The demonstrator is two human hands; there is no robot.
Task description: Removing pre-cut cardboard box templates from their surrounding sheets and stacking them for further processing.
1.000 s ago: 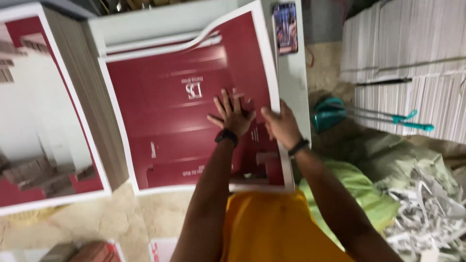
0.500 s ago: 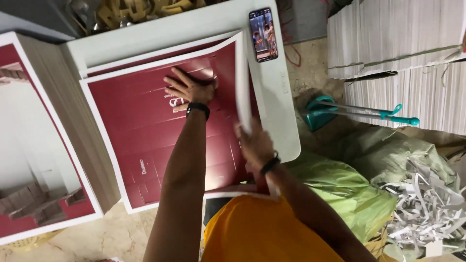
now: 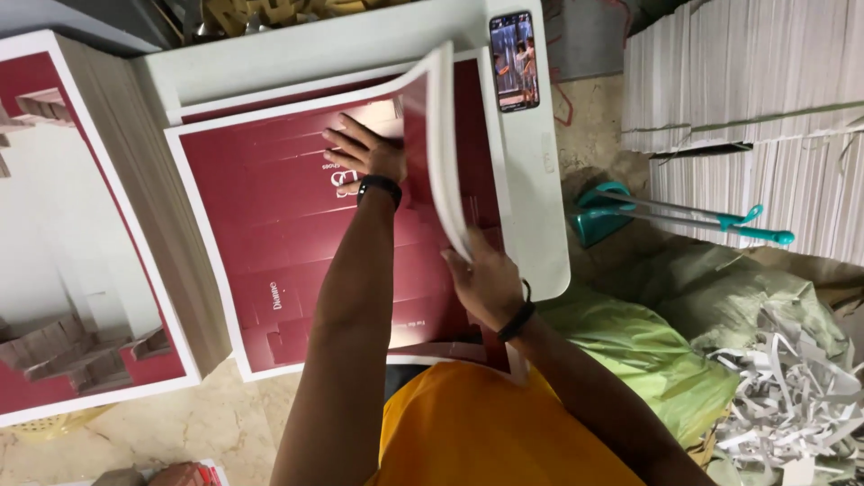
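A stack of dark red printed sheets with white borders point(image 3: 270, 243) lies on a white table point(image 3: 540, 189) in front of me. My left hand point(image 3: 364, 151) rests flat, fingers spread, on the top sheet near its far edge. My right hand point(image 3: 481, 281) grips the near right edge of a bundle of sheets point(image 3: 439, 144), which stands lifted and curled up from the right side of the stack. Both wrists wear black bands.
A phone point(image 3: 514, 59) with a lit screen lies at the table's far right corner. A tall pile of similar printed sheets point(image 3: 81, 225) stands at left. White stacked sheets point(image 3: 747, 81), a teal tool point(image 3: 684, 219), a green sack point(image 3: 666, 342) and paper trimmings point(image 3: 792, 396) are at right.
My right hand has raised the right edge of the sheets higher, so they curl upright. My left hand has stayed pressed on the top sheet near its far edge.
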